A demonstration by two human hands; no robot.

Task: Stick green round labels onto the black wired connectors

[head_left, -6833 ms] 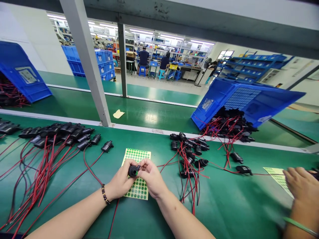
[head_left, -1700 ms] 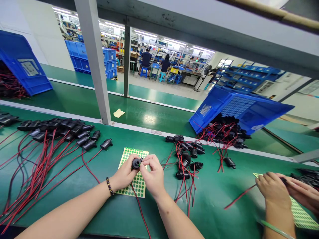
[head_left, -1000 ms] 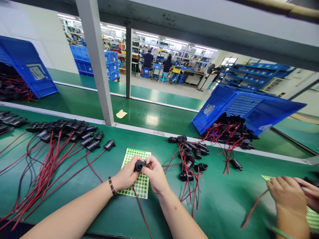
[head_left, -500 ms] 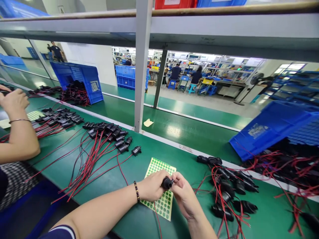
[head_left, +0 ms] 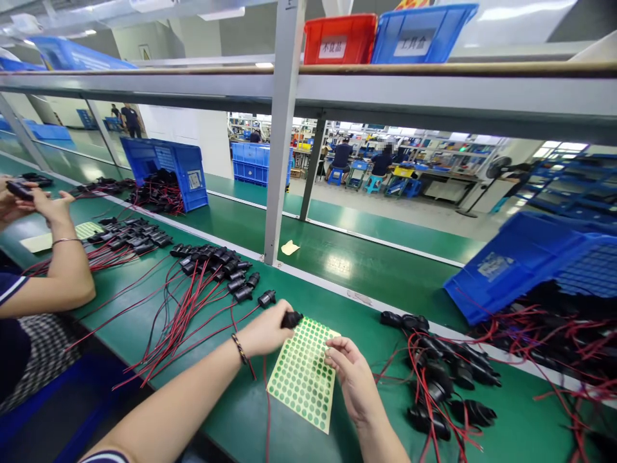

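A: Start at the grip.

B: On the left hand (head_left: 267, 332), the fingers are closed around a black part (head_left: 292, 319), which juts out past their tips. On the right hand (head_left: 355, 374), the fingers are curled, thumb and forefinger close together; I can't tell whether anything tiny sits between them.

A: What's right beside them?

B: A dotted sheet (head_left: 303, 372). The left fingers and the part are at its far left corner; the right fingertips overlap its right side. Whether they touch it, I can't make out. A red wire (head_left: 268, 411) runs toward the person from beneath the left fingers.

A: Which step would you call this?

B: I'd judge it a handling step with the part gripped to one side while the right fingers work at the sheet.

A: And what does the next move call for?

B: In my judgement, a steady left grip, the wire kept off the sheet, and a fine, light pinch on the right.

A: Farther out?

B: Just past the left fingers, a lone part (head_left: 267, 298) on the desk (head_left: 359, 321), then the left pile (head_left: 212, 260). Right of the right fingers, the right pile (head_left: 436, 382), with a crate (head_left: 501, 270) beyond. Well left of both, a co-worker's hand (head_left: 52, 209).
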